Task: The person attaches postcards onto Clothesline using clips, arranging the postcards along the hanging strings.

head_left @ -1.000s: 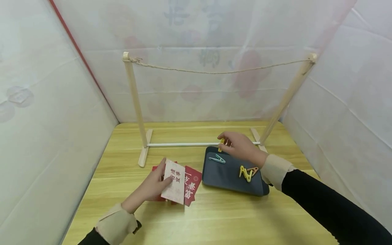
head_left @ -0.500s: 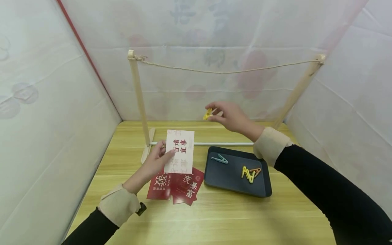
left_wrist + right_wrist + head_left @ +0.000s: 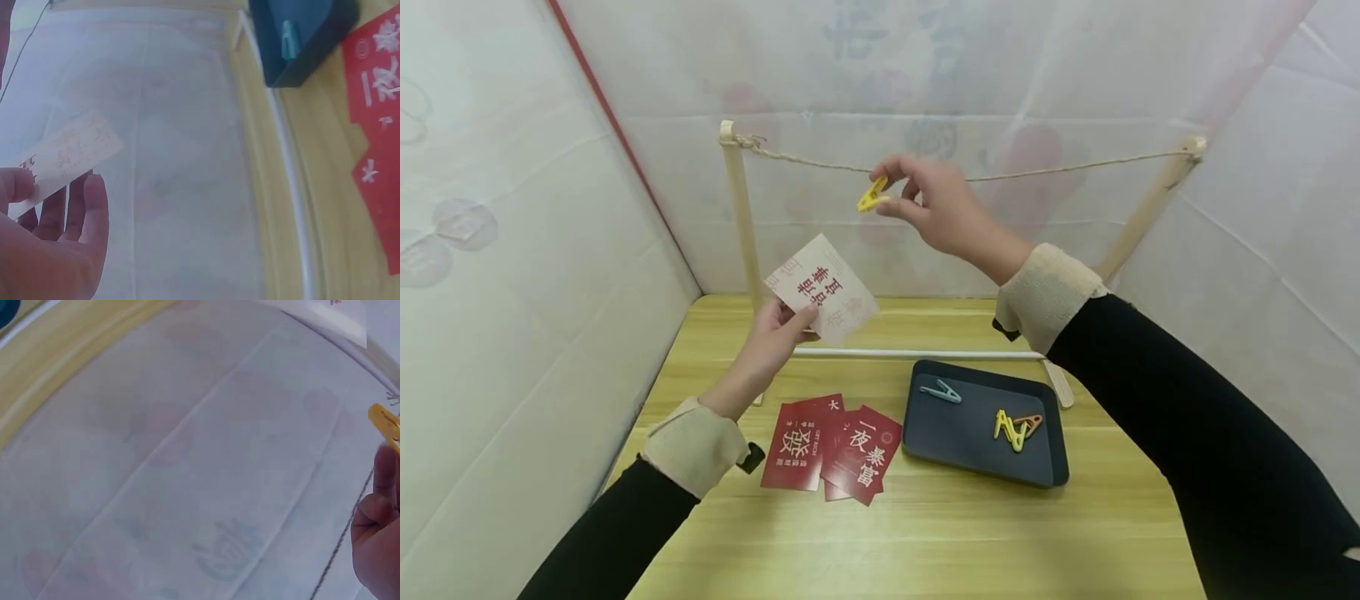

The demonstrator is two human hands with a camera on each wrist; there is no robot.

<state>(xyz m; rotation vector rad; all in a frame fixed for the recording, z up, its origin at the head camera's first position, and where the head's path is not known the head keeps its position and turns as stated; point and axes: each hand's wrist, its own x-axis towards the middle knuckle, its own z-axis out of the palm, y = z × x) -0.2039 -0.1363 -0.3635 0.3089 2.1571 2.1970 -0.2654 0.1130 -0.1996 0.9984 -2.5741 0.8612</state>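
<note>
My left hand (image 3: 780, 335) pinches a cream card (image 3: 822, 292) with red characters, thumb on its printed face. The card is tilted and held up in front of the wooden stand. In the left wrist view the card (image 3: 75, 150) lies between thumb and fingers. Higher and to the right, my right hand (image 3: 936, 204) pinches a yellow clothespin (image 3: 872, 195) between thumb and fingertips. The clothespin overlaps the height of the twine (image 3: 1045, 171) strung between two posts. In the right wrist view the clothespin (image 3: 384, 422) shows only in part at the edge.
Several red cards (image 3: 805, 442) lie overlapping on the wooden table (image 3: 940, 533). Right of them is a dark tray (image 3: 962, 450) with a teal clothespin (image 3: 942, 391), yellow ones (image 3: 1015, 432) and an orange one (image 3: 1034, 423). A white rod (image 3: 917, 354) joins the stand's feet.
My left hand has lifted the cream card off the red cards and tilted it. The right hand has carried the yellow clothespin up and leftward from the tray to twine height.
</note>
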